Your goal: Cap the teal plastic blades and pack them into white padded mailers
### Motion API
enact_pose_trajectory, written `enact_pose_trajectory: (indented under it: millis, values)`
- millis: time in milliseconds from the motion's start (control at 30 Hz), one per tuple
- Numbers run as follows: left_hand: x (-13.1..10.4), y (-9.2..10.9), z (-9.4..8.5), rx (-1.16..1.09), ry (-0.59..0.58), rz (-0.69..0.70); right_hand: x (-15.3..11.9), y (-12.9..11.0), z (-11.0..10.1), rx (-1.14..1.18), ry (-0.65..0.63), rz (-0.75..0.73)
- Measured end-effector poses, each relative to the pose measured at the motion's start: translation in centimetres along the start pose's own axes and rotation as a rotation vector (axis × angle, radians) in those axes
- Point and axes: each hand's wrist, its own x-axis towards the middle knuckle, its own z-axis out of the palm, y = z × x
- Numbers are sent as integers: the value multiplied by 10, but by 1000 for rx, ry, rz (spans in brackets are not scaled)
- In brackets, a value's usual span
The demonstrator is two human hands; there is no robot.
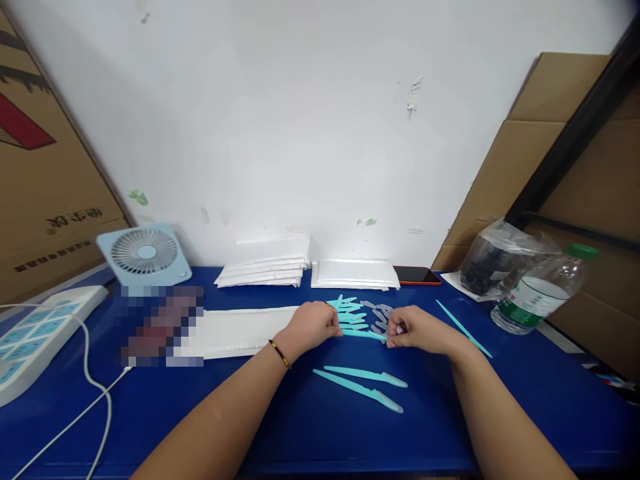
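Note:
My left hand (320,322) is closed in a pinch on the handle end of a teal eyebrow razor (364,335). At the razor's other end, the fingers of my right hand (413,329) are pinched around its tip, where a clear cap seems to sit. Behind it lies a heap of teal razors (347,310), and several loose translucent caps (379,317) are beside the heap, near my right fingers. Two capped razors (367,389) lie side by side closer to me. Right of my right wrist, another teal razor (465,328) rests alone.
White padded mailers (267,263) are stacked by the wall, with more mailers (355,273) and a phone (417,275) to their right. One mailer (240,332) lies left. A fan (145,253), power strip (47,333) and cable flank the left; a bottle (543,293) and plastic bag (493,260) the right.

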Motion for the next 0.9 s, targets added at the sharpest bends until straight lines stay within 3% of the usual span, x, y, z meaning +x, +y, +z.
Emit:
enact_pose_trajectory:
  millis: [133,200,300,367,500,600,800,900]
  values:
    - [-3,-6,-6,-13,111,-23,0,4,-7,-55,187,105]
    - [-7,2,-5,-65,66,48,-2,1,-8,-42,190,86]
    - [-14,19,0,-107,-129,167,-7,-10,-6,34,48,0]
    - [-16,28,4,-80,-203,165,-10,-18,-3,60,-82,-69]
    - [-13,30,8,-10,-148,114,-9,-22,6,25,-240,-114]
    - [-7,19,6,1,-71,115,-4,-14,8,11,-176,-98]
    - [-5,3,-11,-2,86,13,0,0,-6,-32,162,95]
    - [-14,15,-12,-56,-10,113,-3,-8,-10,-17,185,67]
